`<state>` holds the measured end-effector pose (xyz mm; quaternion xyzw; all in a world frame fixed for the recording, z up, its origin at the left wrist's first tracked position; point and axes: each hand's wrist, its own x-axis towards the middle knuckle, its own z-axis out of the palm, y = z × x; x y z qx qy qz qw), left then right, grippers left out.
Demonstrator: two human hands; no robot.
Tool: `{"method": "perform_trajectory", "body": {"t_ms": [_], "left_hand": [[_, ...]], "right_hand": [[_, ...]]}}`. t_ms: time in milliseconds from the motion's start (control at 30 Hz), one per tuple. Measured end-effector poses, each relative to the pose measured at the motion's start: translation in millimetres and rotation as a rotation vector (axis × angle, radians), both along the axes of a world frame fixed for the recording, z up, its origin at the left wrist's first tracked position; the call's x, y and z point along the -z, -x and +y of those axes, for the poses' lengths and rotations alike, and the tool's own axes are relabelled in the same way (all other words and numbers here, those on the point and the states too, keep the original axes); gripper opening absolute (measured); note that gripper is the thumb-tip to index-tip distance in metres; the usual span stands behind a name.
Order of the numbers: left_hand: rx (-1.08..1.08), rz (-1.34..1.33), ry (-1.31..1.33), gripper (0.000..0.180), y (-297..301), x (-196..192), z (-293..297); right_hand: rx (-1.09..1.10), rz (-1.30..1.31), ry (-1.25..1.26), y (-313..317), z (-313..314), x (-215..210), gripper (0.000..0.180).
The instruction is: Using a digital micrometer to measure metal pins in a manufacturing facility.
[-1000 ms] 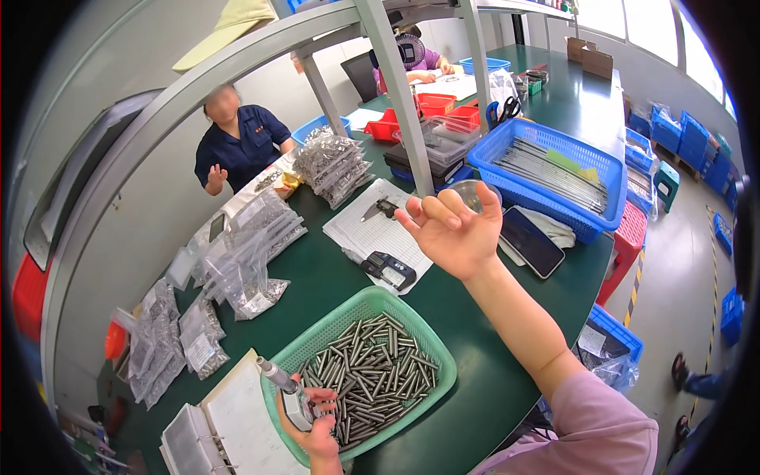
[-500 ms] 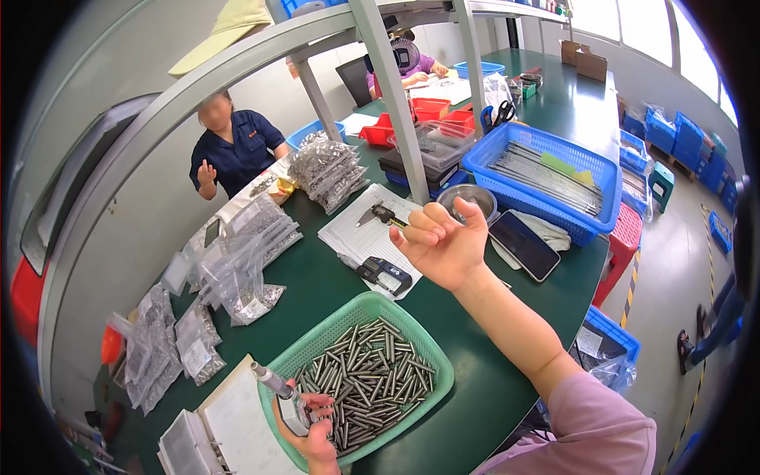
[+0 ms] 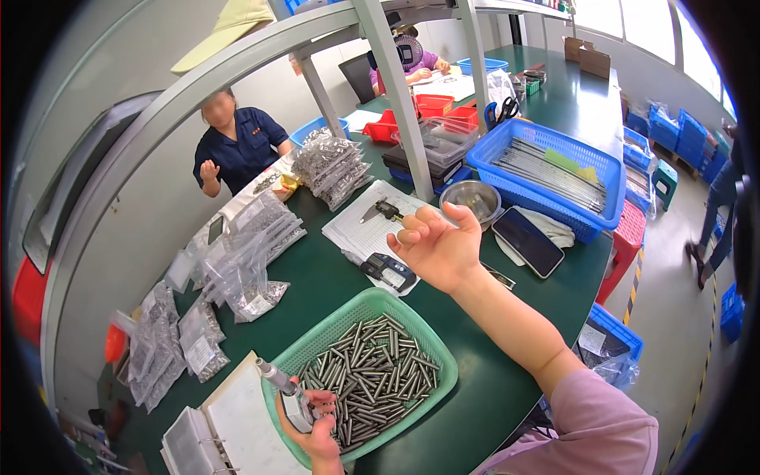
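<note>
At the near left corner of the green basket (image 3: 434,358), the left hand (image 3: 315,423) is closed around a small measuring tool (image 3: 286,389). The metal pins (image 3: 372,376) lie heaped inside, mostly pointing away. Beyond the basket's far rim, the right hand (image 3: 437,247) hangs raised, palm up, fingers loosely curled, seemingly empty.

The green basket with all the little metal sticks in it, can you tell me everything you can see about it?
The green basket is a shallow plastic tray with rounded corners and slotted walls. It sits flat on the dark green table, turned at a slant, near the person. A heap of short shiny metal pins fills it, lying every which way. The left hand rests over its near rim, holding a small grey tool. A white binder lies beside its left edge.
</note>
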<state>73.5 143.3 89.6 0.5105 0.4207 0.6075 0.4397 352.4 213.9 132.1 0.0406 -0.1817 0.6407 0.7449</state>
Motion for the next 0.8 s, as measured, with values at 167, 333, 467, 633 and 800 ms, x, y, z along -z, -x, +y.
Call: {"method": "perform_trajectory", "body": {"t_ms": [167,333,467,633,800], "left_hand": [[0.024,0.036,-0.006,0.07,2.6,-3.0,-3.0],[0.031,0.053,-0.02,0.069,3.7,3.1,-0.9],[0.036,0.079,-0.031,0.066,7.6,4.9,0.0],[0.037,0.114,-0.03,0.06,5.4,3.2,-2.8],[0.017,0.185,-0.086,0.058,3.4,8.5,-2.3]], "right_hand": [[0.033,-0.28,0.107,13.4,-5.3,-7.5,0.034],[-0.144,-0.716,-0.106,43.9,-21.0,-1.5,0.034],[-0.299,-1.12,-0.226,75.6,-40.8,2.3,0.016],[-0.069,-1.393,-0.377,89.6,-48.9,9.9,0.026],[0.122,-1.436,-0.088,97.7,-53.1,13.3,0.048]]}}
